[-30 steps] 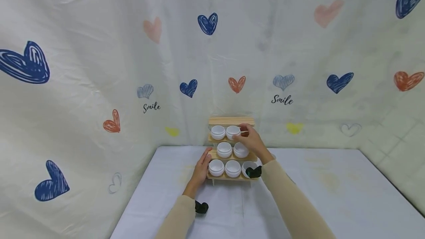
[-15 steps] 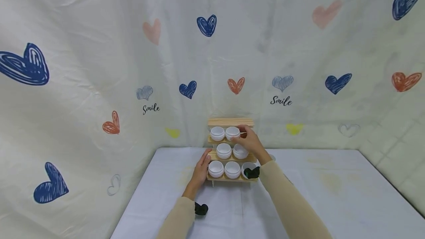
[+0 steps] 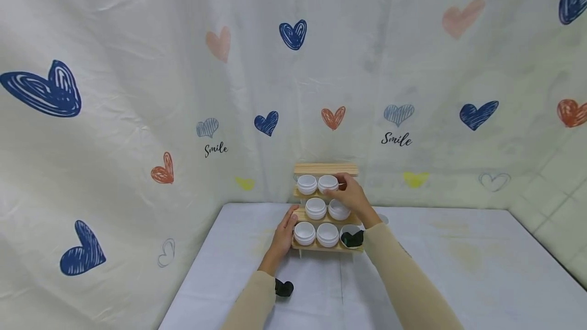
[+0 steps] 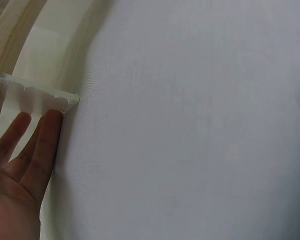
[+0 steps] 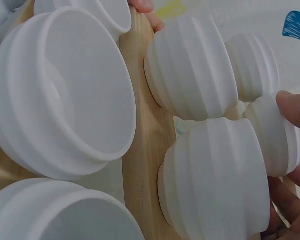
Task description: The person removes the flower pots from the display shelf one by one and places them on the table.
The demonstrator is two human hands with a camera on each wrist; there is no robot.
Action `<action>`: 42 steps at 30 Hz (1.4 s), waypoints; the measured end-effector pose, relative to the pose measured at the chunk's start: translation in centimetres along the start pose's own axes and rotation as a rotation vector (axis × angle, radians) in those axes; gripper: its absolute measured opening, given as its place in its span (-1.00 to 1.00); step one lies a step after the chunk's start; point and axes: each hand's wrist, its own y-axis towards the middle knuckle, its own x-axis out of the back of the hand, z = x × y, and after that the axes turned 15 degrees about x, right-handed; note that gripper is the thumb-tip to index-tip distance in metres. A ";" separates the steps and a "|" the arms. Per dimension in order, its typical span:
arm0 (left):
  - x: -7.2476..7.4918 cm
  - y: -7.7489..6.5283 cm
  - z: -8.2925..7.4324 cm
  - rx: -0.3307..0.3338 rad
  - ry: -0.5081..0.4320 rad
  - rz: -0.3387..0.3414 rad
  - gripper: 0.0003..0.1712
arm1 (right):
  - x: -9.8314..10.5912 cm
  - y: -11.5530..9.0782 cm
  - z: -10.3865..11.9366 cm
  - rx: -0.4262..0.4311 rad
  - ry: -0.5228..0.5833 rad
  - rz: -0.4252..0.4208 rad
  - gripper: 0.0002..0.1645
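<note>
Right hand (image 3: 353, 196): thumb and fingers pinch a bowl by its right side, just right of centre in the head frame.
Left hand (image 3: 283, 230): well apart from the right, fingers straight and touching the rack's left end; in the left wrist frame the fingertips meet a white bracket (image 4: 37, 92) at upper left.
Pinched bowl (image 3: 327, 182): white, at the upper tier, right of the neighbouring bowl (image 3: 307, 183); whether it bears on the board, I cannot tell.
Wooden rack (image 3: 325, 169): stepped, centre of the head frame, top board against the backdrop.
Middle-tier bowls (image 3: 316, 208): two, side by side, mouths up.
Bottom-tier bowls (image 3: 327, 235): three in a row, the rightmost partly hidden by a black wrist piece (image 3: 352, 239).
Sleeves (image 3: 403, 274): beige, running to the bottom edge.
Table (image 3: 458, 269): white-covered, lower part.
Backdrop (image 3: 257, 75): pale, printed with hearts and "Smile".
</note>
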 end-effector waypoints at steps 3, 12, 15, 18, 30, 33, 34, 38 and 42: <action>-0.3 0.8 0.9 0.000 -0.009 -0.023 -0.48 | 0.0 -0.1 0.2 0.002 -0.003 -0.001 -0.18; -0.2 0.4 0.4 0.002 -0.021 0.007 -0.46 | -0.1 0.0 0.4 0.000 -0.005 -0.003 -0.18; -0.4 0.9 1.0 0.003 -0.017 -0.004 -0.46 | 0.0 0.0 0.3 0.000 0.003 -0.012 -0.18; -0.8 1.7 2.0 -0.012 -0.017 -0.034 -0.46 | 0.0 0.0 0.1 0.000 0.008 -0.023 -0.18; -1.0 2.5 3.1 -0.022 -0.015 -0.066 -0.47 | 0.1 -0.1 -0.5 -0.016 0.053 -0.061 -0.18; -0.9 2.0 2.6 -0.021 -0.032 -0.053 -0.47 | 0.2 -0.2 -0.6 -0.029 0.064 -0.067 -0.17; -0.9 1.8 2.3 -0.020 -0.037 -0.043 -0.47 | 0.2 -0.2 -0.6 -0.032 0.067 -0.070 -0.17; -0.3 0.9 1.0 -0.010 -0.026 0.000 -0.47 | 0.4 -0.2 -0.7 -0.029 0.075 -0.076 -0.17; -0.3 1.0 0.8 -0.017 -0.023 0.005 -0.47 | 0.6 -0.2 -0.6 -0.026 0.080 -0.083 -0.18</action>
